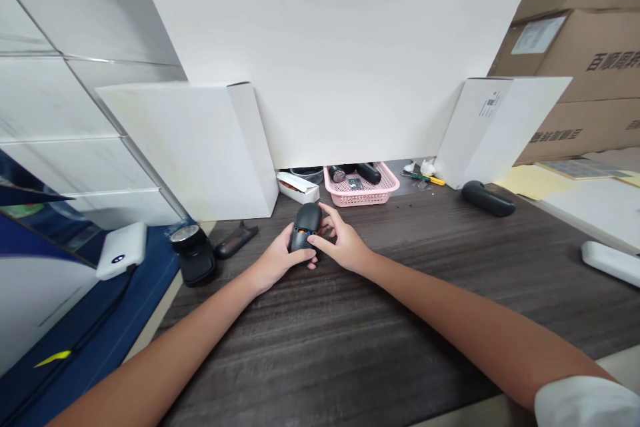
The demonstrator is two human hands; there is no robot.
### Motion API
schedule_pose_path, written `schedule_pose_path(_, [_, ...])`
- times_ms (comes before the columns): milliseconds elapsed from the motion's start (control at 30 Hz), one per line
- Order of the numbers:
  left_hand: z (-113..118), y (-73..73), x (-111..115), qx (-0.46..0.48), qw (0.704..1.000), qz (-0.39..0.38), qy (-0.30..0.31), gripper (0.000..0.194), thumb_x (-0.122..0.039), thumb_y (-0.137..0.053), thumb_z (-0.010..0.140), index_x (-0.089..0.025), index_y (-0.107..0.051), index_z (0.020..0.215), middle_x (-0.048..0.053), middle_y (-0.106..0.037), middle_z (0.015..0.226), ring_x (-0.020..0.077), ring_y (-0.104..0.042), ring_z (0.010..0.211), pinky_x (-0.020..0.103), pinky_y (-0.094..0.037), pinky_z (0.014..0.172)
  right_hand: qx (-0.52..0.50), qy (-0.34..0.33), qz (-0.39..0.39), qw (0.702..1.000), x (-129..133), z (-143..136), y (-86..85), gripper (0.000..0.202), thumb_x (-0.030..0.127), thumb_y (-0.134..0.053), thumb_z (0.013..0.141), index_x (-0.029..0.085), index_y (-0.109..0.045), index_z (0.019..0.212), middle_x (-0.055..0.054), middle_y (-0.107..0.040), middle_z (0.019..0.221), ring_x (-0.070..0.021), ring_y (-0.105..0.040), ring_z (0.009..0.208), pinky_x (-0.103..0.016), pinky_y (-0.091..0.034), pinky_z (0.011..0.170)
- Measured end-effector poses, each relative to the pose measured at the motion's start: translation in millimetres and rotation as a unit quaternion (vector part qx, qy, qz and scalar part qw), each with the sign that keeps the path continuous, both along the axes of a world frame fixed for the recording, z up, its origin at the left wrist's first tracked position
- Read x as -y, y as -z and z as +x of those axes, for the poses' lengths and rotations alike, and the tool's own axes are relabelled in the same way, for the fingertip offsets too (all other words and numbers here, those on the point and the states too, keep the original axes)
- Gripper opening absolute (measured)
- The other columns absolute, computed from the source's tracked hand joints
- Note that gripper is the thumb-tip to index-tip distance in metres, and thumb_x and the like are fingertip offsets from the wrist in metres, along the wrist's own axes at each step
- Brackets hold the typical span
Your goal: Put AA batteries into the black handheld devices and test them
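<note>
A dark oval device (pixel 308 217) is held between both hands above the dark wood table (pixel 350 347). Across its middle runs a gap where small orange and blue parts show. My left hand (pixel 281 258) grips its lower left side, with the thumb lying over the lower half. On the right side my right hand (pixel 344 240) is closed around it, its thumb at the gap and its fingers partly hidden behind the device. Just beyond the hands are a small white box (pixel 299 188) and a pink basket (pixel 363 197) with dark parts in it.
Left of the hands are a black device with a round metal top (pixel 194 257) and a dark curved shell (pixel 236 240). To the right lie a yellow-handled tool (pixel 433 179), a black case (pixel 487 199) and a white bar (pixel 613 261). White boxes (pixel 200 147) stand behind.
</note>
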State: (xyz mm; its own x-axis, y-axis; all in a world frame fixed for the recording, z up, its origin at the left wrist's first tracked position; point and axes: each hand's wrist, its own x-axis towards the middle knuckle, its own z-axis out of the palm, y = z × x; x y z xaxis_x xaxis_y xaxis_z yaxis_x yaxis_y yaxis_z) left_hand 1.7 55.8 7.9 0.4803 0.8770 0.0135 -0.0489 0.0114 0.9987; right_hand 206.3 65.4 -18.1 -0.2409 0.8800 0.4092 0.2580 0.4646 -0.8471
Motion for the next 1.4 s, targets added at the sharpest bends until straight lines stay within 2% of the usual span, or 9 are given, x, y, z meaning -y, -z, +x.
schedule_pose_path(167, [-2.1,2.5,-1.0,-0.034,0.999,0.032,0.007,0.079,-0.025,-0.095,0.073,-0.021,-0.049,0.137,0.003,-0.070,0.110,0.0140,-0.071,0.074,0.030,-0.065,0.069,0.000,0.015,0.008,1.000,0.4,-0.6,-0.9,0.084,0.044,-0.078,0.090,0.027,-0.035,0.160,-0.005,-0.073,0.112,-0.0228,-0.070,0.100,-0.040,-0.055,0.089])
schedule_pose_path(333, [0.9,0.5,-0.4,-0.034,0.999,0.004,-0.003,0.069,-0.033,-0.087,0.082,-0.014,-0.047,0.135,0.003,-0.071,0.084,0.0207,-0.074,0.071,0.032,-0.064,0.062,0.012,0.026,-0.003,1.000,2.2,-0.8,-2.5,0.079,0.047,-0.075,0.092,0.026,-0.037,0.159,-0.005,-0.072,0.112,-0.0220,-0.069,0.099,-0.039,-0.054,0.088])
schedule_pose_path(433, [3.0,-1.0,0.1,-0.028,1.000,-0.001,-0.011,0.067,-0.038,-0.086,0.084,-0.015,-0.047,0.133,0.004,-0.071,0.086,0.0229,-0.075,0.075,0.035,-0.065,0.063,0.017,0.026,-0.001,1.000,3.2,-0.6,-3.2,0.076,0.043,-0.071,0.095,0.026,-0.036,0.160,-0.006,-0.071,0.115,-0.0211,-0.068,0.099,-0.038,-0.054,0.087])
schedule_pose_path(667, [3.4,2.2,3.0,-0.070,0.996,0.060,-0.006,0.061,-0.044,-0.082,0.089,-0.020,-0.047,0.132,0.001,-0.067,0.088,0.0159,-0.069,0.070,0.022,-0.055,0.051,0.002,-0.003,0.007,1.000,4.1,0.5,-2.6,0.082,0.039,-0.070,0.095,0.028,-0.028,0.165,-0.006,-0.071,0.117,-0.0209,-0.069,0.099,-0.037,-0.055,0.088])
schedule_pose_path(867, [6.6,1.1,10.8,-0.090,0.990,0.103,-0.024,0.057,-0.048,-0.074,0.094,-0.021,-0.046,0.136,0.004,-0.064,0.099,0.0207,-0.069,0.091,0.022,-0.056,0.053,0.003,-0.004,0.015,1.000,6.9,0.0,-4.6,0.083,0.038,-0.070,0.096,0.030,-0.026,0.166,-0.005,-0.072,0.116,-0.0194,-0.068,0.092,-0.035,-0.055,0.081])
schedule_pose_path(1000, [4.9,0.3,10.8,-0.102,0.986,0.119,-0.058,0.059,-0.051,-0.077,0.090,-0.021,-0.053,0.134,0.003,-0.067,0.092,0.0192,-0.069,0.079,0.022,-0.054,0.050,-0.012,-0.009,0.018,1.000,7.6,-0.3,-5.1,0.077,0.034,-0.066,0.098,0.029,-0.027,0.164,-0.004,-0.070,0.110,-0.0177,-0.067,0.086,-0.032,-0.054,0.074])
schedule_pose_path(1200, [-1.1,-4.4,11.2,-0.217,0.939,0.217,-0.153,0.054,-0.055,-0.080,0.086,-0.023,-0.070,0.129,0.002,-0.075,0.095,0.0206,-0.068,0.074,0.027,-0.053,0.060,-0.027,0.009,0.025,0.999,7.9,1.1,-4.3,0.078,0.037,-0.073,0.094,0.029,-0.031,0.160,-0.005,-0.071,0.113,-0.0209,-0.069,0.093,-0.034,-0.055,0.077])
schedule_pose_path(1300, [-2.6,-7.4,12.6,-0.242,0.919,0.267,-0.160,0.045,-0.053,-0.080,0.087,-0.024,-0.075,0.121,0.002,-0.079,0.106,0.0271,-0.072,0.097,0.033,-0.054,0.084,-0.049,0.021,0.014,0.998,8.9,0.6,-3.1,0.062,0.041,-0.067,0.099,0.027,-0.039,0.153,-0.007,-0.073,0.115,-0.0214,-0.070,0.094,-0.037,-0.056,0.081])
schedule_pose_path(1400, [-4.6,-7.5,13.0,-0.294,0.892,0.302,-0.165,0.037,-0.054,-0.077,0.088,-0.022,-0.075,0.108,0.002,-0.079,0.096,0.0253,-0.072,0.088,0.031,-0.050,0.080,-0.088,0.026,-0.002,0.996,11.1,-3.9,-1.0,0.047,0.046,-0.060,0.103,0.025,-0.044,0.142,-0.008,-0.074,0.116,-0.0227,-0.072,0.099,-0.039,-0.058,0.087])
